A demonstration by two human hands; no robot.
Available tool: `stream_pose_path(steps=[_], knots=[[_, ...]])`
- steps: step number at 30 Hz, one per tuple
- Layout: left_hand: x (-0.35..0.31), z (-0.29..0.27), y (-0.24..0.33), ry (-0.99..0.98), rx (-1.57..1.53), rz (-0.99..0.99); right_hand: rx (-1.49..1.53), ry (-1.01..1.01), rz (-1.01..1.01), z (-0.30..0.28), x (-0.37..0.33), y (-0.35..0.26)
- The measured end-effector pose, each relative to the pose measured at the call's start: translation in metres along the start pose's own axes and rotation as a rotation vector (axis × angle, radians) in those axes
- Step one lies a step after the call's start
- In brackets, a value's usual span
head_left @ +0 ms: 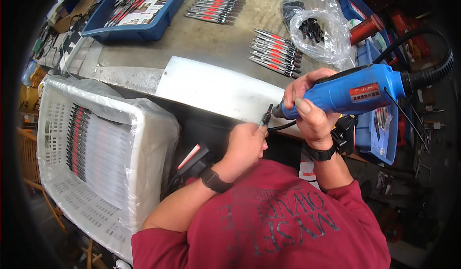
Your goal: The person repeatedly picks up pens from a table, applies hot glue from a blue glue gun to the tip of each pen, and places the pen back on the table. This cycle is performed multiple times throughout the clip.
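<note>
My left hand (246, 143) is closed around a pen (266, 117), whose dark upper end sticks up out of the fingers. My right hand (318, 121) grips a blue electric screwdriver (350, 92) lying sideways, with a black cable at its rear. The screwdriver's narrow nose is close beside the pen's dark end; whether they touch I cannot tell. Both hands are over the near edge of a white sheet (211, 89) on the bench. Beyond them lies a row of silver and red pens (274, 53), and farther back a second row of pens (216, 4).
At the left, a white plastic-lined basket (137, 149) holds stacked pens. A blue tray (144, 31) with loose pens on newspaper stands at the far left. A clear bag (331, 46) of small black parts and a red cylinder (367, 29) sit at the far right, near blue bins (379, 142).
</note>
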State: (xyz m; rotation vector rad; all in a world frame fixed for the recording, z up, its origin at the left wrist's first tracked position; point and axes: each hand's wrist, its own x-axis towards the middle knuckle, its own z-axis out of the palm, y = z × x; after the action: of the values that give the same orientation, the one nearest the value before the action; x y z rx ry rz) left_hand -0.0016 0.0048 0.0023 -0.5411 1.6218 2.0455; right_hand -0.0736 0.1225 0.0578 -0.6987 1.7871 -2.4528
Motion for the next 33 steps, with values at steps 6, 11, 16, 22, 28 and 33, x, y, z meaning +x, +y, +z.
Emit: stream_pose_path(steps=[6, 11, 16, 22, 28, 33], knots=[[-0.002, 0.000, 0.002, 0.004, -0.004, 0.000, -0.029, 0.009, 0.017, -0.002, -0.002, 0.000], [-0.003, -0.001, 0.002, 0.005, -0.002, 0.009, -0.088, -0.022, -0.014, -0.001, 0.002, 0.000], [-0.002, 0.000, 0.001, 0.009, 0.001, 0.027, -0.029, 0.000, 0.014, 0.004, 0.001, 0.001], [-0.002, -0.001, -0.001, 0.014, -0.009, 0.033, -0.201, -0.096, -0.015, 0.002, 0.003, 0.000], [0.000, -0.003, -0.001, 0.017, 0.031, 0.033, -0.229, -0.077, 0.043, 0.009, 0.002, 0.008], [0.001, -0.004, -0.005, 0.001, -0.036, 0.020, -0.417, -0.118, 0.089, 0.014, 0.009, 0.022]])
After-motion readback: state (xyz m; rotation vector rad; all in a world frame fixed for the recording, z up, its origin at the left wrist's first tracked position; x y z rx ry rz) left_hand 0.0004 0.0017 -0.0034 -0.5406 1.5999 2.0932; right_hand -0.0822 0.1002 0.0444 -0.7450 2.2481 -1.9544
